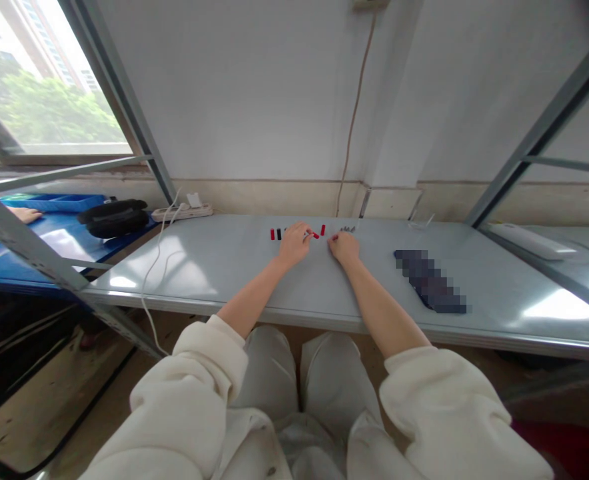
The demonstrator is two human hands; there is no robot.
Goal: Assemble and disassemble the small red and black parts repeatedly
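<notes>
My left hand [295, 244] is over the back of the grey table, its fingers closed in a pinch. A small red cylindrical piece [316, 235] shows at its fingertips, lying tilted. Just left of this hand stand a red cylinder [272, 234] and a black cylinder [279, 234], with more partly hidden behind the fingers. Between the two hands is another upright red cylinder [323, 230]. My right hand [344, 247] rests on the tabletop with fingers curled; what they hold, if anything, is hidden. Several small grey pieces [347, 229] lie just behind it.
A dark, blurred-out flat object [430, 281] lies to the right on the grey table [234, 280]. A power strip [183, 211] with a white cable sits at the back left. Beyond the metal frame are a black case [113, 218], a blue tray [54, 202] and another person's hand [24, 214].
</notes>
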